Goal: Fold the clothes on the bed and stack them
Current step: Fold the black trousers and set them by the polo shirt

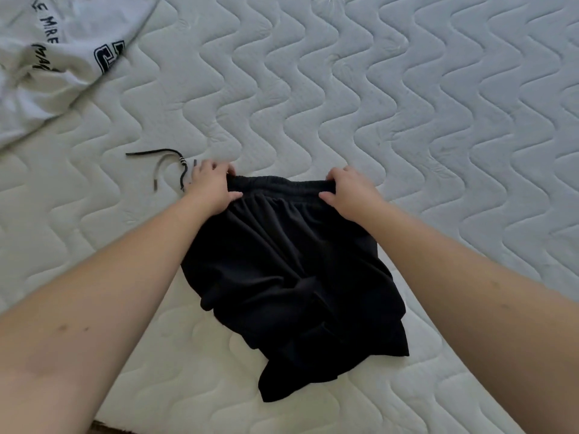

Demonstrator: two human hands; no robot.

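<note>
A pair of black shorts point(291, 277) lies on the white quilted mattress point(376, 104), waistband away from me and the leg ends rumpled toward the near edge. My left hand point(211, 189) grips the left end of the elastic waistband, thumb on top of the cloth. At the right end of the same waistband, my right hand point(347, 191) pinches it in the same manner. The black drawstring point(169, 166) trails out on the mattress just left of my left hand.
A white T-shirt with black lettering point(56, 57) lies crumpled at the far left corner of the view. The mattress's near edge point(131, 424) runs along the bottom left.
</note>
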